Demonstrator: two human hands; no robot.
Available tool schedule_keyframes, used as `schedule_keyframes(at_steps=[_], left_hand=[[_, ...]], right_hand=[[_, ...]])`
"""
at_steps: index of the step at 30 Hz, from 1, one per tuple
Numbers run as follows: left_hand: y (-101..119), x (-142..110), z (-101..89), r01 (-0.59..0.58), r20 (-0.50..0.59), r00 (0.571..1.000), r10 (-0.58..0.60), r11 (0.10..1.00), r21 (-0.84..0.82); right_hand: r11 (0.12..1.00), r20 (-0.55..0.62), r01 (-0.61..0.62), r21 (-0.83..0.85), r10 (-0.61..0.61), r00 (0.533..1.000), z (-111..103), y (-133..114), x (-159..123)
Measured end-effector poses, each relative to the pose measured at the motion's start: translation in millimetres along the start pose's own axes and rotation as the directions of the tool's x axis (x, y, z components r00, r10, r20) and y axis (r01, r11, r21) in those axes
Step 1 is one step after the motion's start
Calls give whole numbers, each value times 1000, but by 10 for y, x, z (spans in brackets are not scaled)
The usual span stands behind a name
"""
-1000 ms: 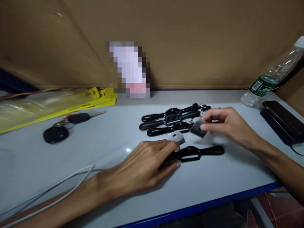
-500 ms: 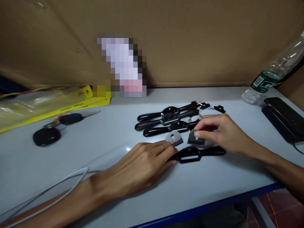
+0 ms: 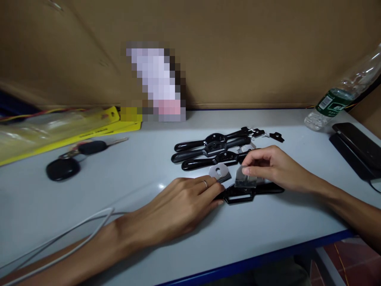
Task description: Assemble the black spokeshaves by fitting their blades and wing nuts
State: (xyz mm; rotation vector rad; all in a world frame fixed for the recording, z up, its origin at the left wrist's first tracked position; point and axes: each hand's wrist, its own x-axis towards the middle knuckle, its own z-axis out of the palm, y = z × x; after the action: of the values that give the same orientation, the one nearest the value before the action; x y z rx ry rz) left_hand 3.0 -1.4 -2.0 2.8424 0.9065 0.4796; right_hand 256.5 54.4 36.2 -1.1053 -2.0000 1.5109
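Observation:
My left hand (image 3: 190,200) lies low on the table, its fingers closed on the left handle of the nearest black spokeshave body (image 3: 268,188). Pinched between thumb and fingers of my right hand (image 3: 272,165) is a flat metal spokeshave blade (image 3: 245,181). It hangs tilted just above and behind the slotted middle of that body, hiding part of it; whether they touch I cannot tell. A second blade (image 3: 224,171), with a slot in it, lies beside my left fingertips. Behind it rest three more spokeshaves (image 3: 195,163), side by side.
Small black cap pieces (image 3: 276,137) and screws lie at the back. Keys with a black fob (image 3: 63,169) and yellow packaging (image 3: 101,132) are on the left. A plastic bottle (image 3: 331,105) and a phone (image 3: 358,143) stand right. A white cable (image 3: 101,222) crosses my left forearm.
My right hand has brought the blade slightly down and nearer, so it now overlaps the spokeshave body's middle. My left hand keeps its hold. The view has shifted a little.

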Motion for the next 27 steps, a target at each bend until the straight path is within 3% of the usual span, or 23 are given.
schedule_keyframes(at_steps=[2,7,12,18,27], left_hand=[[1,1,1,-4,-2,1000,4,1000,7],[5,1,-1,-3,3,1000,3,1000,1],[3,-5,9,-4,-1,1000,4,1000,-6],[-7,1,8,-10,-7,1000,10,1000,12],[6,0,-8,-9,1,1000,9,1000,10]], right_hand=[[999,0,24,-29,-24,1000,5,6,2],[961,-174,96,-260,-145,974,2,21,5],[988,-60,92,-127,-100,993,-14,1,-13],[972,-113,67,-223,-94,989,6,24,-5],[977,-99,70,-203,-92,991,15,41,9]])
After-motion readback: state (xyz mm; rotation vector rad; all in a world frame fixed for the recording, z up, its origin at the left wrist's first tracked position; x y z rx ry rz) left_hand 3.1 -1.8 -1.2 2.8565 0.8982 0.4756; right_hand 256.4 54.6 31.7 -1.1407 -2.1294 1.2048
